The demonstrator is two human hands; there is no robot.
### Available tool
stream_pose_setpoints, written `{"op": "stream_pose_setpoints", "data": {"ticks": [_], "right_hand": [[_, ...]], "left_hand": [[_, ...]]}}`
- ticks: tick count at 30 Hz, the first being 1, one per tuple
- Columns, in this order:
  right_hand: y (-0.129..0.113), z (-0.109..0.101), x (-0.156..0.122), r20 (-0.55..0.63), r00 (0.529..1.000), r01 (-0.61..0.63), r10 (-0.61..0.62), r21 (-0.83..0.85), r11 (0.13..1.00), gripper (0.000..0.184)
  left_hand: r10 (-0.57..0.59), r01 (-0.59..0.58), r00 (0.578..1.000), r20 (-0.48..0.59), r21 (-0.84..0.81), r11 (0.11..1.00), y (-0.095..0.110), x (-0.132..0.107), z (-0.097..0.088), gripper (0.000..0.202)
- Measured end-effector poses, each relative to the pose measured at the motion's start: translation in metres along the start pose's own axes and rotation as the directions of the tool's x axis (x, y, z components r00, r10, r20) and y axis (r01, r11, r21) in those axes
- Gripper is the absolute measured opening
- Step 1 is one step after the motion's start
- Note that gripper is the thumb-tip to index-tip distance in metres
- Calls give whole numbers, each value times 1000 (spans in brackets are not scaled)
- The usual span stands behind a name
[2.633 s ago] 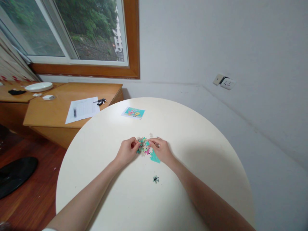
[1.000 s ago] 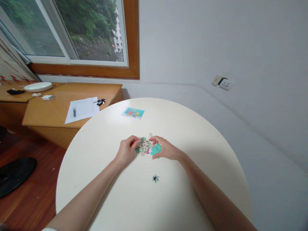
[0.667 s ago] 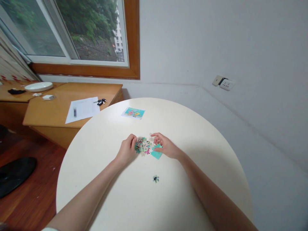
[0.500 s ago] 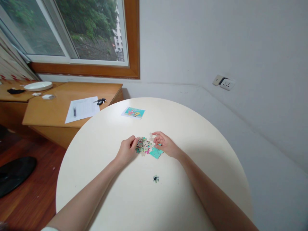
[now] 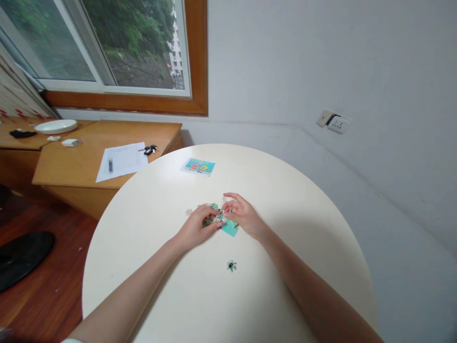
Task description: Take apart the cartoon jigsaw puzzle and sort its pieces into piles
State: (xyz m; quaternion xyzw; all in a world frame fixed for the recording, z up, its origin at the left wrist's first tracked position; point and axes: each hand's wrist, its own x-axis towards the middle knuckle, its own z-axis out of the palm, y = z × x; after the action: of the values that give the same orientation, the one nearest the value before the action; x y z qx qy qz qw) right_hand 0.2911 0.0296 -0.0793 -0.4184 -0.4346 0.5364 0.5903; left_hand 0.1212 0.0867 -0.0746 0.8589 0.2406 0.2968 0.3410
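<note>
A loose heap of jigsaw puzzle pieces (image 5: 214, 206) lies near the middle of the round white table (image 5: 171, 295). My left hand (image 5: 199, 225) rests over the heap's left side, thumb and fingers apart, touching pieces. At the right edge, my right hand (image 5: 243, 216) has its index finger stretched and the others loosely curled; no piece shows clearly in it. Below its thumb lies a joined turquoise puzzle section (image 5: 230, 228), partly covered. One stray piece (image 5: 188, 212) sits left of the heap. Nearer to me is a dark-marked puzzle piece (image 5: 232, 266).
A colourful picture card (image 5: 198, 166) lies towards the table's far edge. To the left, a wooden desk (image 5: 82, 164) holds a paper sheet (image 5: 121, 164), keys (image 5: 150, 150) and a white plate (image 5: 56, 126). A wall (image 5: 271, 95) stands behind and to the right.
My left hand has shifted right over the heap, and its closed fingers have opened. A stray piece now shows left of the heap. My right hand has barely moved.
</note>
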Motion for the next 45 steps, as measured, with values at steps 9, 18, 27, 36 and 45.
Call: {"op": "stream_pose_setpoints", "data": {"ticks": [9, 18, 27, 36, 45], "right_hand": [[1, 25, 0, -240, 967, 92, -91, -8, 996, 50], [8, 36, -3, -225, 966, 132, -129, -4, 991, 39], [12, 34, -3, -179, 967, 179, -183, -39, 983, 32], [17, 31, 0, -185, 975, 101, -124, -129, 986, 25], [17, 32, 1, -231, 968, 63, -96, -144, 988, 20]], "left_hand": [[26, -25, 999, 46, -34, 999, 3, -2, 5, 20], [-96, 99, 995, 24, -174, 980, 8, -1, 7, 22], [-174, 156, 984, -34, -298, 942, 9, 0, 5, 15], [-364, 287, 929, -65, -496, 819, 8, 3, -1, 26], [-367, 277, 927, -71, -530, 801, 1, 4, 2, 32]]}}
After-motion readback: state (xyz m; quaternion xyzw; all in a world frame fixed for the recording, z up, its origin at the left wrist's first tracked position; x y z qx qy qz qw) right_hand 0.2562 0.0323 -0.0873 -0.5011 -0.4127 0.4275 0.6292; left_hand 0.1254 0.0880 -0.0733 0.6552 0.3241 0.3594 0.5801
